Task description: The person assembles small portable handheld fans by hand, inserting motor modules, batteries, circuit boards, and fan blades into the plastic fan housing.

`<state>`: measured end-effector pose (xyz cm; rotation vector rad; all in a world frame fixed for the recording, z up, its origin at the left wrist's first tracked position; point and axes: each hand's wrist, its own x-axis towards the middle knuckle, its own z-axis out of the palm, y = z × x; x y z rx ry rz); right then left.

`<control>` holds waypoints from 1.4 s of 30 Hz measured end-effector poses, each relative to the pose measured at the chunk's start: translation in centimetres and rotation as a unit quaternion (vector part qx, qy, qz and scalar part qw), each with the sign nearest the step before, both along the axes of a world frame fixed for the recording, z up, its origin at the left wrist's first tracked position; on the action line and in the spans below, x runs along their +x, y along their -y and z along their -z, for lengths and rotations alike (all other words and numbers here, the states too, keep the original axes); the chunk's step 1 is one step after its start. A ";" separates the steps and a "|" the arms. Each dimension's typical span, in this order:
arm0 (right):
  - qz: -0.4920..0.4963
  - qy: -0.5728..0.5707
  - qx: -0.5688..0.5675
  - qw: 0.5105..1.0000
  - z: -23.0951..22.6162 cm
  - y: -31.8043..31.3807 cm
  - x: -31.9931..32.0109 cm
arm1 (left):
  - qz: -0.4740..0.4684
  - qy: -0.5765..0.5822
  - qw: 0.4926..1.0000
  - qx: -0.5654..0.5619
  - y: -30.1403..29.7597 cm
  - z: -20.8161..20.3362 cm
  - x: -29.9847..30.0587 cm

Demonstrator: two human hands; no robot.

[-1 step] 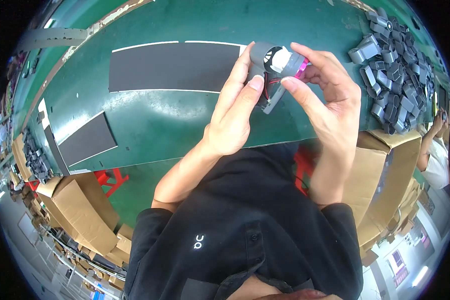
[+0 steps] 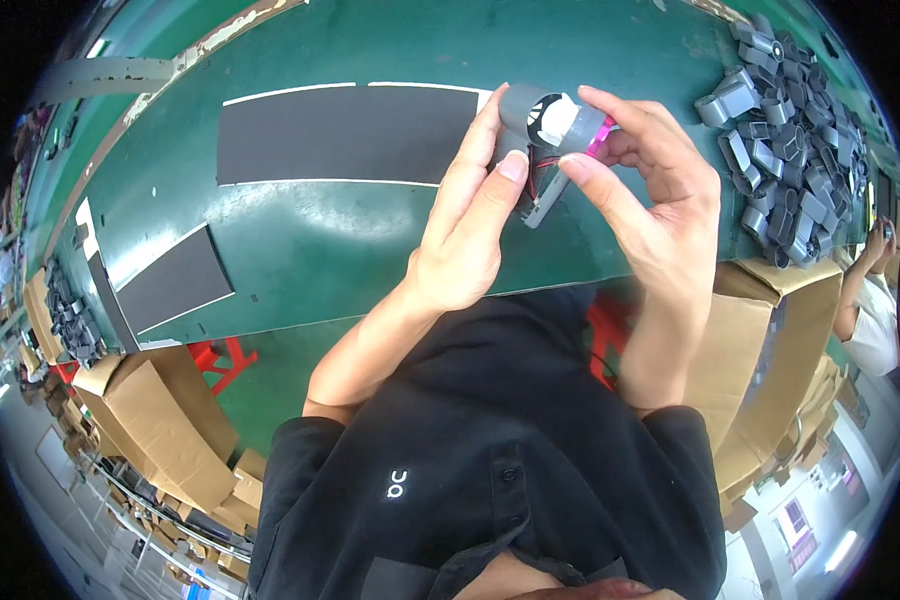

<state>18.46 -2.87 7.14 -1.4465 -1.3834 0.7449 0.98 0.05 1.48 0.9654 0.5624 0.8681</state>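
Note:
Above the green table my left hand [image 2: 465,220] grips a grey plastic housing [image 2: 518,104] with a rounded barrel, thumb on the near side and fingers behind. My right hand [image 2: 660,175] pinches a short grey cylinder [image 2: 585,130] with a bright pink end between thumb and index finger. White material [image 2: 558,115] wraps the cylinder's left part, and a black spoked piece [image 2: 538,118] shows at the barrel's mouth. The cylinder lines up with the barrel; how deep it sits I cannot tell. Red and dark wires [image 2: 536,180] run below, beside the housing's slim handle [image 2: 547,203].
Black flat sheets [image 2: 340,135] with white edges lie behind my left hand, another black sheet [image 2: 175,275] at the left. A large heap of grey plastic housings [image 2: 795,150] covers the table's right end. Open cardboard boxes [image 2: 160,420] stand at the near left and near right [image 2: 735,350].
My right hand and the grey cylinder have shifted very slightly left, toward the housing. My left hand has hardly moved.

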 end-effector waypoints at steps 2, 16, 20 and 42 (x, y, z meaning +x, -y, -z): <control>-0.005 0.027 -0.010 1.000 -0.3 -0.3 0.1 | -0.007 -0.007 1.000 0.012 0.2 0.3 0.1; -0.054 0.042 -0.052 0.996 0.4 -1.3 0.2 | -0.038 -0.040 0.998 0.044 0.1 -0.1 0.7; -0.044 0.066 -0.036 0.996 0.4 -1.3 0.6 | -0.017 -0.030 0.999 0.035 -0.1 0.1 0.4; 0.100 0.074 -0.034 0.992 0.6 -2.5 -1.1 | -0.011 -0.226 0.950 0.215 0.6 -1.0 0.7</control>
